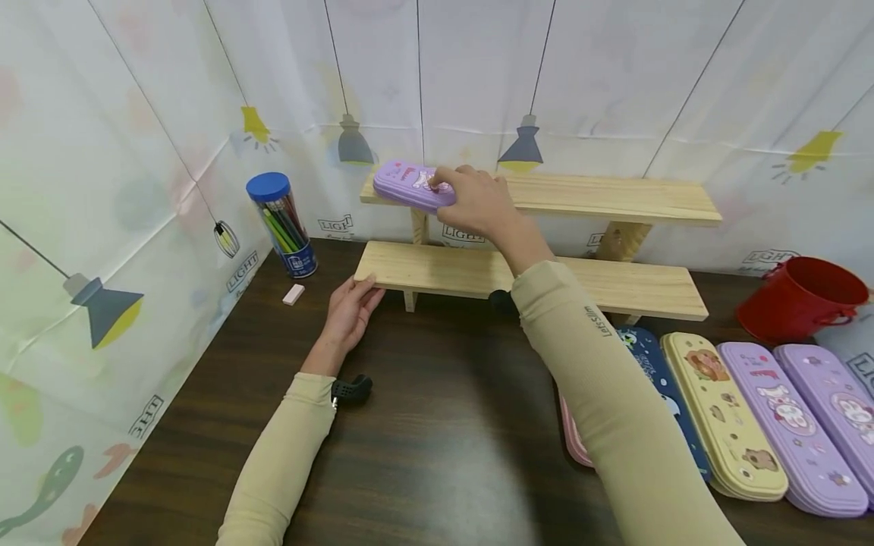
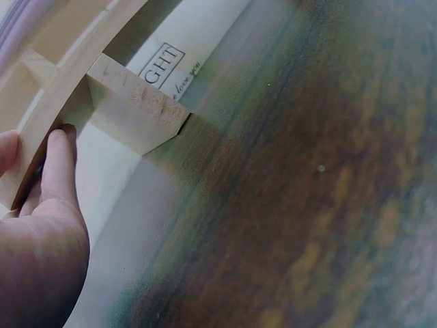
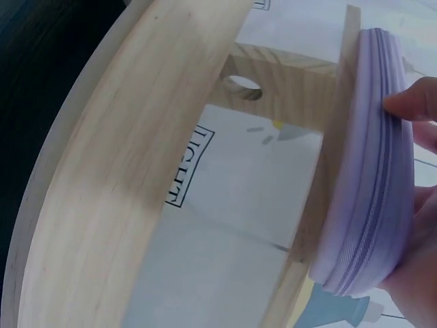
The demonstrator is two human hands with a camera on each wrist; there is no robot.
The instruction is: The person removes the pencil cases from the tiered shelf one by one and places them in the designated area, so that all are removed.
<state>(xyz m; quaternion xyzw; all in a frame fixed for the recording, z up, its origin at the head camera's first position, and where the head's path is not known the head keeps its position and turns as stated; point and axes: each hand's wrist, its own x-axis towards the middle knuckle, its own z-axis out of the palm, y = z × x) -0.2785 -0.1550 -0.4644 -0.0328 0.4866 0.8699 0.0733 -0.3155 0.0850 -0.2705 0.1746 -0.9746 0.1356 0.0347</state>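
A two-tier wooden shelf (image 1: 437,267) stands against the back curtain. On the left end of its upper board lies a purple pencil case (image 1: 410,186), gripped at its right end by my right hand (image 1: 478,203). In the right wrist view the zipped side of the pencil case (image 3: 372,178) shows, with the fingers and thumb around it. My left hand (image 1: 350,315) holds the left end of the lower board, thumb on top and fingers underneath. The left wrist view shows those fingers (image 2: 60,167) under the board, near a support leg (image 2: 133,102).
A blue-lidded tub of pencils (image 1: 283,225) and a small pale eraser (image 1: 293,294) are at the left. On the right, several pencil cases lie in a row, including a yellow one (image 1: 724,417) and a dark blue one (image 1: 662,379). Behind them stands a red bucket (image 1: 799,299).
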